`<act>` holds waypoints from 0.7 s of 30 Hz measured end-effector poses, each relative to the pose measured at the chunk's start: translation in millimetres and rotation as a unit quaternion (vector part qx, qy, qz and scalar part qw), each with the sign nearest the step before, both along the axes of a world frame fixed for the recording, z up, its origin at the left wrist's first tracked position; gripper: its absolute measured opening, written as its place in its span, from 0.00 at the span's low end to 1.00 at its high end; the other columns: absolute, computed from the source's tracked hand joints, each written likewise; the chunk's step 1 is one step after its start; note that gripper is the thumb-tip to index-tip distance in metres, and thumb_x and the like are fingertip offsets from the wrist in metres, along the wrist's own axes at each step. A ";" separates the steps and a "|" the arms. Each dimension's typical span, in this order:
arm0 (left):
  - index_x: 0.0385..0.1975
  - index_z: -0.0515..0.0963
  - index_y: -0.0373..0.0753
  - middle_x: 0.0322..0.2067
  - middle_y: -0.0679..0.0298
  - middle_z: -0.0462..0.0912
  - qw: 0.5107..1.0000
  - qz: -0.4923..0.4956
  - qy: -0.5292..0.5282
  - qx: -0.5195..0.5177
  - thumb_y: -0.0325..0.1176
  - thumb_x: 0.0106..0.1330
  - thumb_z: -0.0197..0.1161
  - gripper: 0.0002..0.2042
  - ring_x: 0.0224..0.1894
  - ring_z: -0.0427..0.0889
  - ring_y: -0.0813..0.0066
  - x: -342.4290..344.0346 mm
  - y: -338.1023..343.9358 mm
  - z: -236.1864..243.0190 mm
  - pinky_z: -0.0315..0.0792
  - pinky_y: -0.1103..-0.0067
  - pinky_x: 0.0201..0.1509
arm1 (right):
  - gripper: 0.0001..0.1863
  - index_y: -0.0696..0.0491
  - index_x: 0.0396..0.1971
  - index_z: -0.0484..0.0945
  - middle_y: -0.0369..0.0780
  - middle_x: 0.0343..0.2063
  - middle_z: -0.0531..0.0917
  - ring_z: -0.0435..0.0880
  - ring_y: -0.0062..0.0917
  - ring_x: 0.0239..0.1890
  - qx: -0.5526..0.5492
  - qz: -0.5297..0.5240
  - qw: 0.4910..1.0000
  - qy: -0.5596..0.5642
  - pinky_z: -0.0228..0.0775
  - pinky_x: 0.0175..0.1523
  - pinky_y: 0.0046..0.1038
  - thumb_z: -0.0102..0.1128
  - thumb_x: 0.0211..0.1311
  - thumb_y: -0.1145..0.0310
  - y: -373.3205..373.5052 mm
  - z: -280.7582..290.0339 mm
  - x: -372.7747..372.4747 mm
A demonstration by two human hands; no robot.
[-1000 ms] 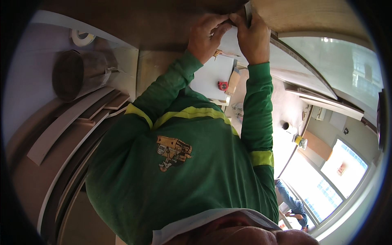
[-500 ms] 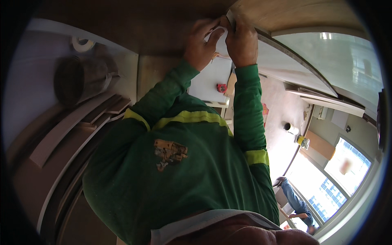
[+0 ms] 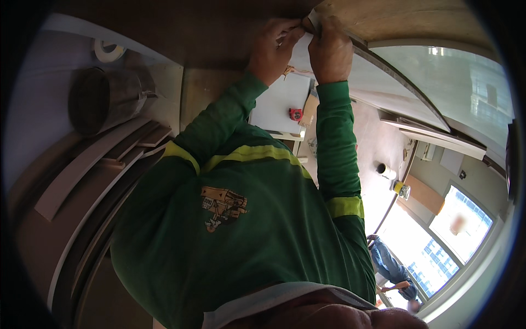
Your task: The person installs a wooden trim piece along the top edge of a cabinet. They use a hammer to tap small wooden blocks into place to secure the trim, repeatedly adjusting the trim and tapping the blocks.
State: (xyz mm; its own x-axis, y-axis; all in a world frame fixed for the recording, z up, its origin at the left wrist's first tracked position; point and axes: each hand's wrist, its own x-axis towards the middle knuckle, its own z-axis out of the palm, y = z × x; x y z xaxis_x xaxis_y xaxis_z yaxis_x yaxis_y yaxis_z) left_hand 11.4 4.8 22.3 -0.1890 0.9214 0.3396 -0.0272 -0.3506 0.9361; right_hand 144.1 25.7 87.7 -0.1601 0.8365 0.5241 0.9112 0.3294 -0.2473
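Observation:
High in the frame, my left hand (image 3: 269, 54) is closed at the underside of a dark wooden panel (image 3: 219, 35), thumb and fingers bent together; what they hold is hidden. Beside it, my right hand (image 3: 330, 55) grips a thin flat piece (image 3: 313, 21) at the corner where the panel meets a lighter wooden board (image 3: 416, 19). Some thin wires (image 3: 289, 71) hang just below the hands. Lower down, a red tape measure (image 3: 296, 114) lies on a white board (image 3: 274, 101).
Left: a metal cylinder (image 3: 90, 101), a tape roll (image 3: 109, 51) and stacked wooden strips (image 3: 71, 181). Right: a glossy panel (image 3: 466, 93), leaning boards (image 3: 444, 137), a white pipe piece (image 3: 385, 170), a yellow-labelled container (image 3: 401, 189). A co-worker (image 3: 389, 263) is by the bright window (image 3: 460, 219).
Both hands dipped and shifted left, then rose slightly, still at the panel corner, the right one gripping the flat piece. The co-worker's legs and arm have shifted a little.

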 end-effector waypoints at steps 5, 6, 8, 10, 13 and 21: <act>0.49 0.85 0.33 0.47 0.54 0.87 0.999 0.045 -0.010 0.018 0.32 0.69 0.76 0.14 0.48 0.90 0.62 12.3 2.3 -12.0 0.85 0.71 0.54 | 0.13 0.51 0.47 0.87 0.46 0.42 0.90 0.90 0.49 0.41 0.022 0.050 0.998 0.043 0.84 0.45 0.46 0.65 0.63 0.76 2.4 -3.7 7.7; 0.48 0.85 0.33 0.46 0.54 0.87 0.998 0.048 -0.030 0.016 0.32 0.68 0.77 0.14 0.48 0.90 0.62 15.7 2.5 -10.9 0.85 0.71 0.55 | 0.11 0.52 0.46 0.87 0.46 0.40 0.91 0.91 0.49 0.40 0.002 0.052 0.997 0.059 0.84 0.45 0.45 0.66 0.65 0.75 5.2 -4.2 10.9; 0.48 0.85 0.34 0.46 0.55 0.85 0.996 0.057 -0.062 0.027 0.31 0.67 0.78 0.14 0.49 0.90 0.62 21.9 0.8 -10.9 0.85 0.71 0.55 | 0.09 0.53 0.45 0.87 0.48 0.35 0.91 0.91 0.49 0.40 -0.030 0.060 0.993 0.101 0.83 0.44 0.44 0.67 0.67 0.73 3.6 -1.8 11.8; 0.48 0.85 0.34 0.45 0.55 0.84 0.995 0.066 -0.069 0.032 0.31 0.66 0.79 0.14 0.49 0.90 0.62 23.2 0.1 -12.0 0.85 0.71 0.55 | 0.07 0.55 0.44 0.88 0.49 0.31 0.90 0.91 0.49 0.39 -0.049 0.072 0.984 0.156 0.83 0.43 0.43 0.68 0.69 0.71 2.9 6.5 10.4; 0.49 0.86 0.35 0.46 0.57 0.83 0.996 0.069 -0.053 0.029 0.32 0.66 0.79 0.15 0.49 0.89 0.63 23.5 2.0 -18.7 0.84 0.71 0.56 | 0.09 0.55 0.46 0.87 0.46 0.35 0.92 0.93 0.43 0.38 -0.060 0.051 0.991 0.107 0.84 0.44 0.39 0.69 0.71 0.69 2.0 11.0 9.0; 0.54 0.87 0.40 0.55 0.56 0.83 0.998 0.022 -0.047 -0.019 0.37 0.74 0.71 0.14 0.67 0.75 0.64 17.4 3.0 -14.8 0.62 0.60 0.77 | 0.06 0.55 0.39 0.84 0.47 0.33 0.91 0.91 0.49 0.37 0.022 0.037 0.999 -0.010 0.83 0.42 0.43 0.65 0.74 0.68 10.0 -1.8 12.0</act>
State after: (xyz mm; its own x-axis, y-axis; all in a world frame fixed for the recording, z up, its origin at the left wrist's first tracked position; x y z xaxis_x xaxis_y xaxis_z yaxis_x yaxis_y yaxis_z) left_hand 28.8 7.7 7.5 -0.2595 0.9234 0.2829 -0.1007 -0.3173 0.9430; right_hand 156.1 35.7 85.9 -0.2317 0.7977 0.5567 0.8887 0.4064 -0.2125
